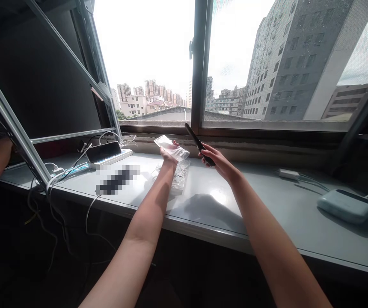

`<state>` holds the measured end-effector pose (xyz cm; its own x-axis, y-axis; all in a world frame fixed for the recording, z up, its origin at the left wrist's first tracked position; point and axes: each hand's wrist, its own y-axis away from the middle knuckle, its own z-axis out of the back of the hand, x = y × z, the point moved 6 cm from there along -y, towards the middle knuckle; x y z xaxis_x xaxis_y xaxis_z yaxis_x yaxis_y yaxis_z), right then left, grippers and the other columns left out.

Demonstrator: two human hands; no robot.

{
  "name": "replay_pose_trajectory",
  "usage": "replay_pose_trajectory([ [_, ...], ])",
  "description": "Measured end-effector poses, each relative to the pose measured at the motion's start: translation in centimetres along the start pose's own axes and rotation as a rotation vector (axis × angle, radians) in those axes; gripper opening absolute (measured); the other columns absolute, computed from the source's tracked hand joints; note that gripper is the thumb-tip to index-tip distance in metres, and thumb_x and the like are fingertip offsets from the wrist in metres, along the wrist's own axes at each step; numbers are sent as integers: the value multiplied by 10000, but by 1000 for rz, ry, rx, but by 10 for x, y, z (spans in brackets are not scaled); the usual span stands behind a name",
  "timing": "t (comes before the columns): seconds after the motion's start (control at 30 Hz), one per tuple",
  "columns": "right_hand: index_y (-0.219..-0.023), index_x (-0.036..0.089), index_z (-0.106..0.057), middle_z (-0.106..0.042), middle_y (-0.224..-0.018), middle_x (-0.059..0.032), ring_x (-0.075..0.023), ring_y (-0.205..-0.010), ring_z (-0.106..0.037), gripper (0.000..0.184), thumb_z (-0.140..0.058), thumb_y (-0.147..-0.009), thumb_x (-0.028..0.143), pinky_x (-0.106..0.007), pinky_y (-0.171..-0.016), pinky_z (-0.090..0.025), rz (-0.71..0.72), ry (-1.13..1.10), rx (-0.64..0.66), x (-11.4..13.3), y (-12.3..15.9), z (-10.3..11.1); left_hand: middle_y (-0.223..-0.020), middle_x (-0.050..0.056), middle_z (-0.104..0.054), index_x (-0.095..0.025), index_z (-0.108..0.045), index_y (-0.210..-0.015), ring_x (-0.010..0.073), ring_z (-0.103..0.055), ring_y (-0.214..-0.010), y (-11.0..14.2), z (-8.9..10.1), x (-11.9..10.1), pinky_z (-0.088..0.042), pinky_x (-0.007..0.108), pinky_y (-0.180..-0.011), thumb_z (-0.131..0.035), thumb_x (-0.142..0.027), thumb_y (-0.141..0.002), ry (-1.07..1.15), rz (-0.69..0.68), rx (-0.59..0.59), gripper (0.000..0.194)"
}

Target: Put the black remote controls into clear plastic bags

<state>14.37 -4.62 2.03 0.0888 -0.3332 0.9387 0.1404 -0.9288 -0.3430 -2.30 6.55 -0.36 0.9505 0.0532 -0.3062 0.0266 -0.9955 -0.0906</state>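
Clear plastic bag (173, 149) and slim black tool (193, 135) above the bench (274, 209)

Your left hand (169, 158) grips the bag; your right hand's (216, 158) grip is closed on the tool (tip angled upward).

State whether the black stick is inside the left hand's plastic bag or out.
Out: the right hand grips the black stick, with a gap visible between it and the plastic bag in the left hand.
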Motion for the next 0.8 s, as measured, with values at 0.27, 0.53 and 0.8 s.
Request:
replay_pose_trajectory([
  [0.27,-1298,226,-676,-656,-822,-8,-107,-676,-490,603,-776,-712,325,-211,-526,-341,-96,424,220,1,5,-7,-924,141,-684,-147,-633,-1091,237,-644,-696,-21,15,-11,-511,355,-634,-125,-558,-1003,61,-61,-31,660],
  [0.53,-1313,213,-664,-675,-859,-23,-111,-681,-510,594,-766,-741,337,-218,-559,-396,-149,511,256,-6,6,-2,-805,96,-629,-119,-570,-1140,184,-561,-554,-29,31,-27,-485,308,-562,-101,-560,-1008,125,-80,-110,656],
  [0.8,-1297,224,-675,-693,-911,-28,-108,-685,-525,579,-781,-736,318,-218,-587,-437,-167,538,256,-8,5,-2,-800,98,-627,-122,-582,-1117,192,-558,-560,-40,41,-33,-482,320,-566,-139,-576,-995,156,-93,-134,645],
])
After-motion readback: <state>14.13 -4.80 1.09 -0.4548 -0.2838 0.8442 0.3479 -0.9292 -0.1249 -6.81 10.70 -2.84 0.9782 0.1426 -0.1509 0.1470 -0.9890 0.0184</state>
